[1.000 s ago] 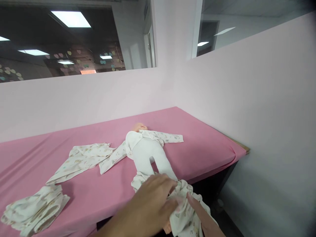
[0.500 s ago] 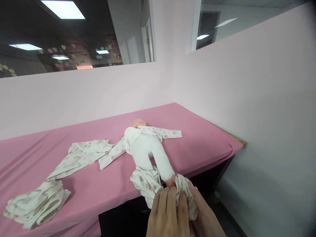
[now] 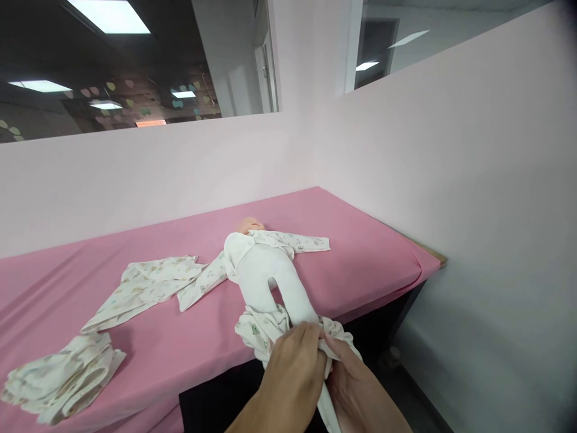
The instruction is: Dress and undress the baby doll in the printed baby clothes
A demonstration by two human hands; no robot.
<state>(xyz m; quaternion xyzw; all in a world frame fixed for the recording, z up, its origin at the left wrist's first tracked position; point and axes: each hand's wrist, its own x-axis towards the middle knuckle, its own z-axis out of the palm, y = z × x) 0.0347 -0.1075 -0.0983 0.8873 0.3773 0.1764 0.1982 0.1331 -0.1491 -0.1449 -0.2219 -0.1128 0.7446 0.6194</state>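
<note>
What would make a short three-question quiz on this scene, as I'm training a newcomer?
1. What do the left hand and the right hand both hold?
2. What colour is the sheet? A) blue B) pink C) green
3. True or false: the doll has its legs nearer the hands than its head.

Key: 1. Bunched pale cloth. 2. B. 3. True.

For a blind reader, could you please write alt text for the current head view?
Bare left hand and right hand grip a patterned white garment bunched at the lower legs of a white-bodied doll on a pink cloth-covered table. A spread patterned garment and folded patterned cloth lie left.
</note>
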